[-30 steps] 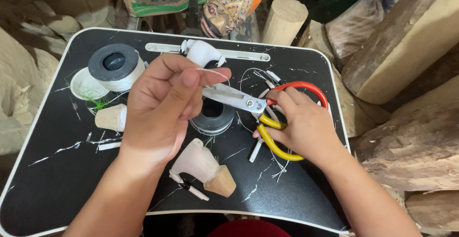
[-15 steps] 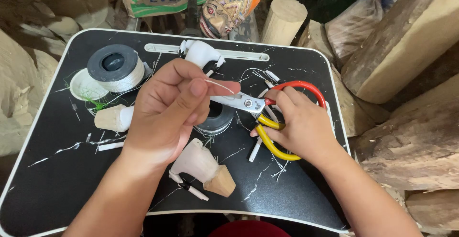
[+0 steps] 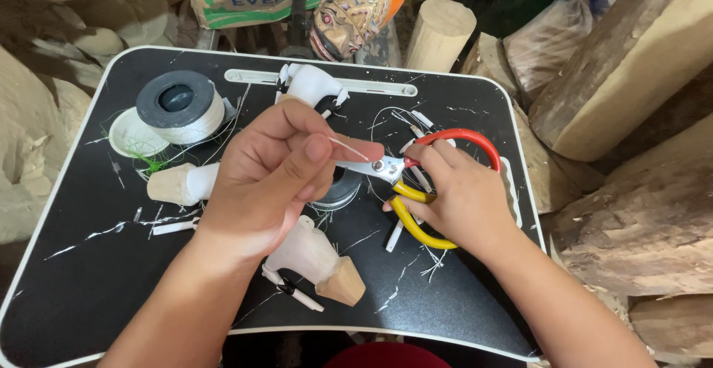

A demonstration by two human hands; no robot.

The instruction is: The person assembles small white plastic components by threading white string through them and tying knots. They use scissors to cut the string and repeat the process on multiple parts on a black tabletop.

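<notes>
My left hand [image 3: 278,178] hovers over the middle of a black lap tray [image 3: 82,286] and pinches a thin white strand [image 3: 349,147] between thumb and forefinger. My right hand [image 3: 453,193] grips scissors [image 3: 416,182] with one red and one yellow handle loop; the metal blades point left, right at the strand and my left fingertips. A dark spool [image 3: 338,190] lies on the tray under both hands, mostly hidden. A white carved piece with a wooden base [image 3: 319,260] rests below my left hand.
A spool of white thread [image 3: 178,108] and a white lid [image 3: 134,134] sit at the tray's back left. Another white carved piece [image 3: 312,86] lies at the back, a small wood-and-white piece [image 3: 182,184] at the left. Wood blocks [image 3: 639,63] crowd the right side.
My left hand has drifted slightly right and down, its fingertips closing toward the scissor blades. My right hand with the scissors has stayed almost in place.
</notes>
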